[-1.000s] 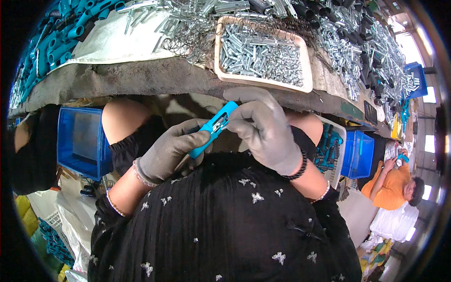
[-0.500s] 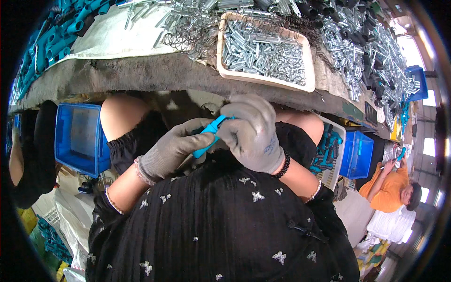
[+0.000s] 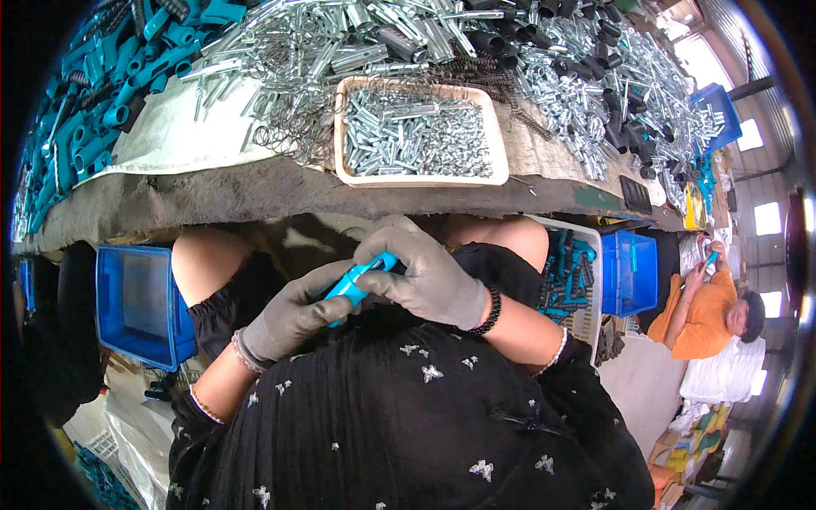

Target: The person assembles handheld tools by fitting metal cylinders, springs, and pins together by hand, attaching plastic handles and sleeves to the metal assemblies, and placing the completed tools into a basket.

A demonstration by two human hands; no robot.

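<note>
Both my hands, in grey work gloves, are together above my lap. Between them is a bright blue plastic handle-like part, slanting from lower left to upper right. My left hand is closed round its lower end, thumb along the side. The fingers and thumb of my right hand pinch its upper end, where a rounded blue tip shows. Glove fingers cover portions of the part, so its full shape is hidden.
Ahead, a cloth-covered bench holds a white tray of small metal pins, wire springs, metal tubes and teal handles. Blue crates stand left and right. A white crate holds teal parts. Someone in orange sits far right.
My right hand has lowered and drawn closer round the blue part, whose thicker body now shows. The view has shifted, so the bench and tray sit lower and the tray further left.
</note>
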